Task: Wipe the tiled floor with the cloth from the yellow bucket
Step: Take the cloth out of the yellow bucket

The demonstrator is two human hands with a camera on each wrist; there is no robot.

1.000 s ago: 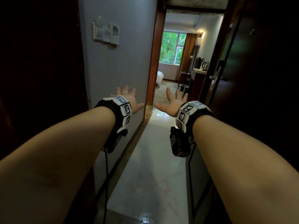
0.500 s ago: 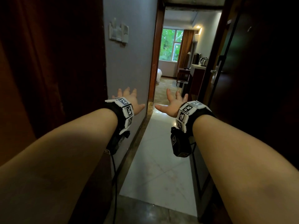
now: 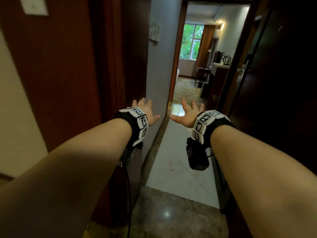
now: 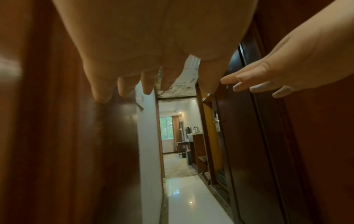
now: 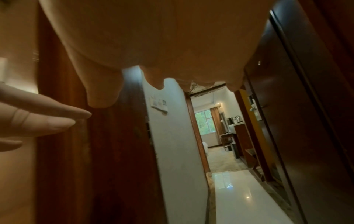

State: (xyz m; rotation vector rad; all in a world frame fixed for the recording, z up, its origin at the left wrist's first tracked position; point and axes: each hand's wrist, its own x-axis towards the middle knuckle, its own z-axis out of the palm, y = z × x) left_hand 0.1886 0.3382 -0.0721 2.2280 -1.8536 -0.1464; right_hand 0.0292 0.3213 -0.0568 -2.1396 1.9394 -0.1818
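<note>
Both my arms reach straight ahead at chest height over a narrow corridor. My left hand [image 3: 147, 109] is open with its fingers spread and holds nothing; it hovers close to the grey wall's corner. My right hand [image 3: 188, 112] is open too, palm turned inward, empty. The left wrist view has the left hand [image 4: 153, 60] from below and the right hand [image 4: 268, 75] beside it. In the right wrist view the right hand [image 5: 162, 53] fills the top. The glossy white tiled floor [image 3: 171, 160] runs ahead below the hands. No cloth or yellow bucket shows in any view.
A reddish wooden door frame [image 3: 68, 74] stands close on the left, then the grey wall [image 3: 159, 66]. A dark door [image 3: 274, 83] with a handle [image 3: 240, 74] lines the right. A dark stone threshold [image 3: 171, 212] lies nearest. Beyond is a room with a window [image 3: 190, 42].
The view has drawn back out of the corridor: more of the wooden frame on the left and the dark threshold below have come into sight. Both hands stay outstretched and empty.
</note>
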